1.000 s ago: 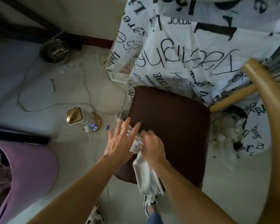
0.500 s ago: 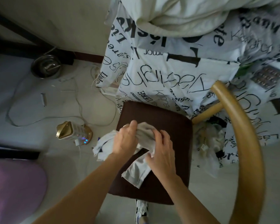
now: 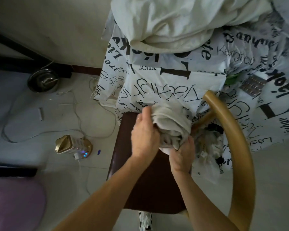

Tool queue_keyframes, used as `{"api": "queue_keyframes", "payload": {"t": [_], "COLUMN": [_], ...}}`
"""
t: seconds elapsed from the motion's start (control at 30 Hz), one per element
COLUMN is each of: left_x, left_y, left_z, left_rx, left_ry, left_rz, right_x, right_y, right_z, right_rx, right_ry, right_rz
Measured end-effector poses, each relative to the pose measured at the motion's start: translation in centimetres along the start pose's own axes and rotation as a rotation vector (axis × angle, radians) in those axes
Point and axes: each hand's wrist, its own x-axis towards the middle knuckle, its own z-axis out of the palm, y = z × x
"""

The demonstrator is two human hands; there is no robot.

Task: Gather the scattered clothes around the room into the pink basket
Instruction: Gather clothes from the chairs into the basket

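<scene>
A bunched white garment (image 3: 171,124) is held above the brown chair seat (image 3: 150,185). My left hand (image 3: 144,135) grips its left side, with the fingers curled into the cloth. From below and to the right, my right hand (image 3: 182,155) holds the bundle's lower edge. The pink basket (image 3: 15,202) shows only as a rounded rim at the bottom left corner.
A chair with a curved wooden backrest (image 3: 235,147) stands against a bed draped in a white sheet with black lettering (image 3: 165,77) and a cream duvet (image 3: 182,22). On the floor at left lie cables (image 3: 40,134), a gold gadget with blue lights (image 3: 72,145) and a metal bowl (image 3: 42,80).
The loose white garment has been gathered into a tight bundle and shifted right and farther over the seat. Both hands moved with it; the view tilted up toward the bed.
</scene>
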Motion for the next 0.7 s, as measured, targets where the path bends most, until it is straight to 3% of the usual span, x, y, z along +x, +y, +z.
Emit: {"api": "queue_keyframes", "payload": {"t": [0.1, 0.2, 0.37, 0.57, 0.63, 0.7], "left_x": [-0.5, -1.8, -2.5, -1.4, -1.2, -1.2], "left_y": [-5.1, -9.6, -14.3, -15.5, -16.2, -16.4], "left_z": [-0.5, 0.3, 2.5, 3.9, 4.0, 3.9], "left_rx": [0.278, 0.411, 0.556, 0.609, 0.614, 0.638], "left_ry": [-0.108, -0.320, -0.539, -0.650, -0.659, -0.659], "left_rz": [-0.087, -0.085, -0.103, -0.127, -0.115, -0.081], "right_x": [-0.6, -0.9, 2.3, 5.9, 5.7, 4.7], "right_y": [0.6, 1.1, 2.9, 5.1, 5.2, 5.1], "right_z": [0.1, 0.7, 1.9, 4.4, 5.6, 6.1], "right_rx": [-0.280, -0.441, -0.448, -0.411, -0.504, -0.524], "right_ry": [-0.120, -0.380, -0.703, -0.909, -0.921, -0.851], "right_rz": [-0.168, -0.195, 0.080, 0.155, 0.021, -0.232]}}
